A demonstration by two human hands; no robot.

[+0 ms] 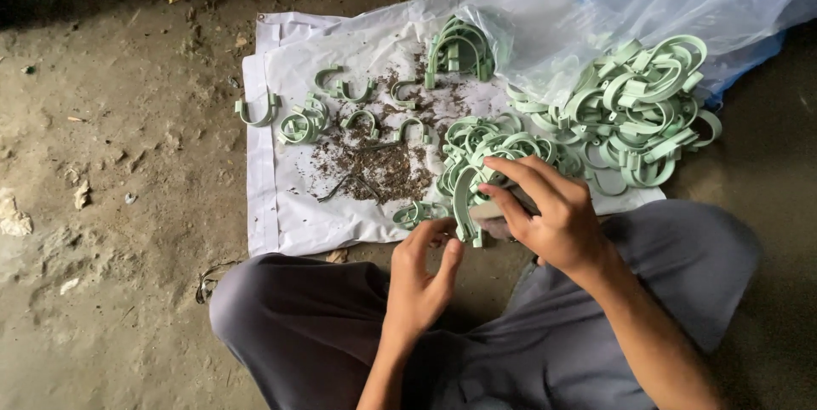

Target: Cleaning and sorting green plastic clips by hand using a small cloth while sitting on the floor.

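Note:
My right hand (549, 210) is closed around a small grey tool and presses against a pale green curved plastic clip (464, 206) that stands on end near my knees. My left hand (424, 270) hovers just below that clip, its fingers curled and apart, the fingertips almost touching the clip's lower end. Behind the clip lies a heap of the same green clips (485, 146) on a white plastic sheet (281, 206).
A bigger tangle of green clips (638, 112) spills from a clear plastic bag (630, 2) at the upper right. Loose clips (302, 125) and dark shavings (383, 163) lie on the sheet. Dirt floor surrounds it; my crossed legs in grey trousers (298, 325) fill the foreground.

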